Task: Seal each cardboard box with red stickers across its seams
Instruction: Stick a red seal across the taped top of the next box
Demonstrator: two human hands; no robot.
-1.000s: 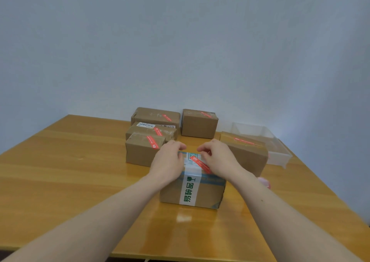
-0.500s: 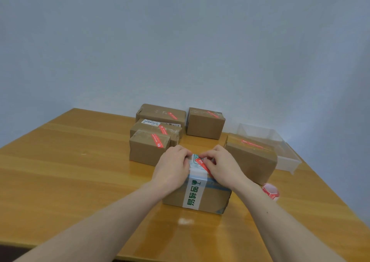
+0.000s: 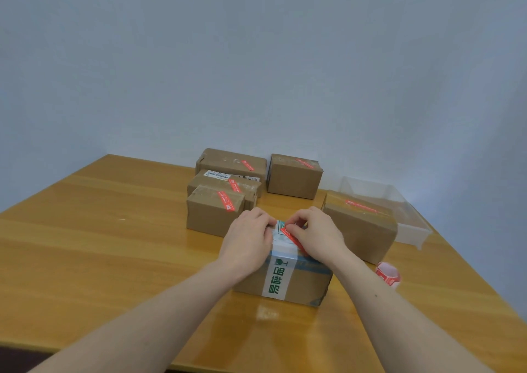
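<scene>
Near box (image 3: 285,275) at the worktop's (image 3: 114,244) front, white printed band over its top. Red sticker (image 3: 292,238) lying diagonally across that top, long axis from far-left to near-right, directly beneath the right hand (image 3: 316,233), fingers curled and pinching its far end. Left hand (image 3: 248,238) just left of it, fingers bent, pressing the box top. Right hand nearer for smoothing along the strip.

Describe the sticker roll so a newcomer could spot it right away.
Start at the wooden table and go to its right edge. In front of the large cardboard box there sits the sticker roll: a small red-and-white ring, the only round item among the brown boxes.
</scene>
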